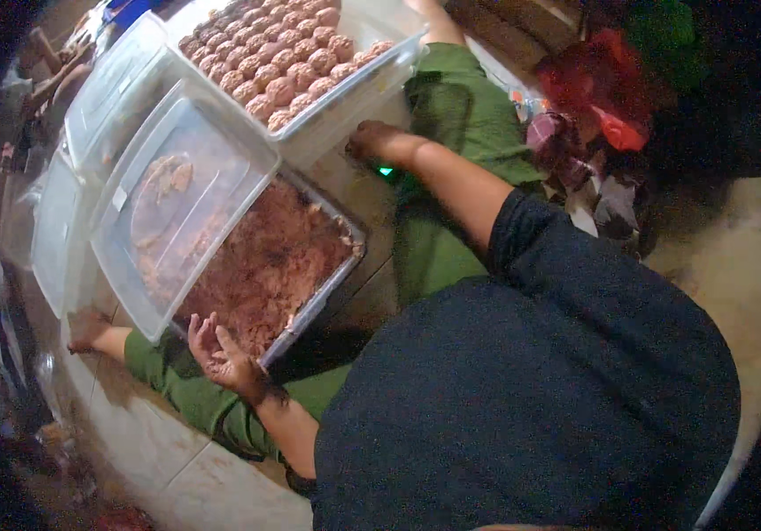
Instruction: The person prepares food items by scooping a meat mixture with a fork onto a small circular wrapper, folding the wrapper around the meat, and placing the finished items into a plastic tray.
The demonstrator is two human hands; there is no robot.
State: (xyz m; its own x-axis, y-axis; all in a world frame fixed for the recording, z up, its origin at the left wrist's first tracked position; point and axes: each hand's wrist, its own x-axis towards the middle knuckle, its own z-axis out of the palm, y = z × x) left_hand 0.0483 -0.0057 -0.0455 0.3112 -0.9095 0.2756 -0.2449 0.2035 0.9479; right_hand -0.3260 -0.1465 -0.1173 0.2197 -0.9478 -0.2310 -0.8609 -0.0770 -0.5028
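Observation:
My left hand [224, 358] is open, palm up and fingers spread, at the near left corner of a clear plastic tub [318, 305]. Brown crumbly mixture [261, 265] fills this tub, and smears of it mark my palm. A translucent lid [187, 199], also smeared, leans over the tub's left part. My right hand [380, 144] is off to the right, between the two tubs and my leg. Its fingers curl downward in shadow, beside a small green light [386, 171]. Whatever they may hold is hidden.
Beyond stands a second clear tub [358, 84] with rows of rough brown balls [278, 66]. More translucent lids [119, 93] stand at the left. My green-trousered legs [464, 106] spread around the tubs on the tiled floor [194, 478]. Red cloth or plastic [597, 80] lies at the far right.

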